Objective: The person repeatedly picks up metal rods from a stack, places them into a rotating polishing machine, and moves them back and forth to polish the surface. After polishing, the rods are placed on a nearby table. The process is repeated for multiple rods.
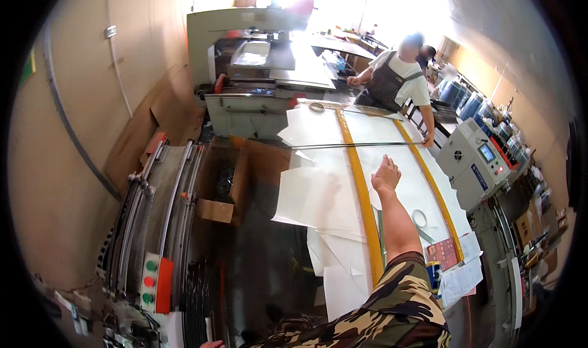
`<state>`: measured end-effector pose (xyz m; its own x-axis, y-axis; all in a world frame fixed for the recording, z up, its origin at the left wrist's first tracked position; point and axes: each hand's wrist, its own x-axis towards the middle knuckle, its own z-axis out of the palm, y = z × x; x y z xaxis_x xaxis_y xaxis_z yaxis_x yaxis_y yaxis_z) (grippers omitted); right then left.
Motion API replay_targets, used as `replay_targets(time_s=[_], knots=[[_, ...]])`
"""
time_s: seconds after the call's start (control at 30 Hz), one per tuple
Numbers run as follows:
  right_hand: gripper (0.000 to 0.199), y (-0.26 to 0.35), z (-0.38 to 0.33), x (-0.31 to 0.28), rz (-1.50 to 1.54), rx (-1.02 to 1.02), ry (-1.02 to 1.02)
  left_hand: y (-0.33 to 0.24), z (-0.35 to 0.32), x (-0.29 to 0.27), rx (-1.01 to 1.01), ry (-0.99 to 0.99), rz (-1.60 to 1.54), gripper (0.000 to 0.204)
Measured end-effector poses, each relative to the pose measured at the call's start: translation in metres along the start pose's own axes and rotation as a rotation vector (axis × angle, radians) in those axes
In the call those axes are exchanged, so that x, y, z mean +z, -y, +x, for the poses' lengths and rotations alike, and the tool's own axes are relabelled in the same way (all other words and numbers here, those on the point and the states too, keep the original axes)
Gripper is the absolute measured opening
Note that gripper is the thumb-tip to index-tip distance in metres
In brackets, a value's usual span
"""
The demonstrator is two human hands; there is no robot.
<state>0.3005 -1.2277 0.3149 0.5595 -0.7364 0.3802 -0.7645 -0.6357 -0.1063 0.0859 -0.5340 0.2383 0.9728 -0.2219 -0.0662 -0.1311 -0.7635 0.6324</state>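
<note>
My right hand (386, 174) reaches out over the white-covered table (324, 195), fingers apart and with nothing visible in them. Just beyond its fingertips, a long thin dark strip (343, 145) lies across the table and its two yellow bars (361, 195). A co-worker's hand (427, 141) is at the strip's right end. Only a sliver of my left hand (212, 344) shows at the lower edge, beside several long dark strips (196, 299); its fingers are mostly hidden. A roll of pale tape (419, 218) lies to the right of my right forearm.
Opposite stands a co-worker in a striped apron (386, 85). At left are a machine with coloured buttons (149, 280) and an open cardboard box (215, 211). A large press (245, 115) stands behind; a grey control cabinet (471, 164) is at right. Papers (462, 280) lie near the table's right edge.
</note>
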Motion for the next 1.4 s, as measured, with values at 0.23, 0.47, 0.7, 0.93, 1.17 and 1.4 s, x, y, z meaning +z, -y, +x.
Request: replay_targets(time_s=[0.23, 0.47, 0.7, 0.93, 1.17, 1.4], knots=[[0.081, 0.026, 0.044, 0.065, 0.018, -0.115, 0.038, -0.014, 0.09, -0.004, -0.113, 0.143, -0.022, 0.024], [0.071, 0.001, 0.09, 0.056, -0.061, 0.018, 0.157, -0.046, 0.188, -0.013, 0.096, 0.061, 0.048, 0.02], [0.058, 0.019, 0.15, 0.099, -0.168, -0.03, 0.159, -0.041, 0.271, -0.005, 0.119, 0.08, 0.045, 0.021], [0.05, 0.047, 0.238, 0.177, -0.192, -0.074, 0.165, -0.075, 0.332, 0.012, -0.039, 0.087, 0.115, 0.022], [0.029, 0.015, 0.271, 0.233, -0.392, -0.165, 0.155, -0.08, 0.361, 0.041, -0.022, 0.192, 0.007, 0.022], [0.024, 0.076, 0.354, 0.001, -0.249, -0.326, -0.561, -0.095, 0.38, 0.036, 0.136, 0.098, -0.061, 0.021]])
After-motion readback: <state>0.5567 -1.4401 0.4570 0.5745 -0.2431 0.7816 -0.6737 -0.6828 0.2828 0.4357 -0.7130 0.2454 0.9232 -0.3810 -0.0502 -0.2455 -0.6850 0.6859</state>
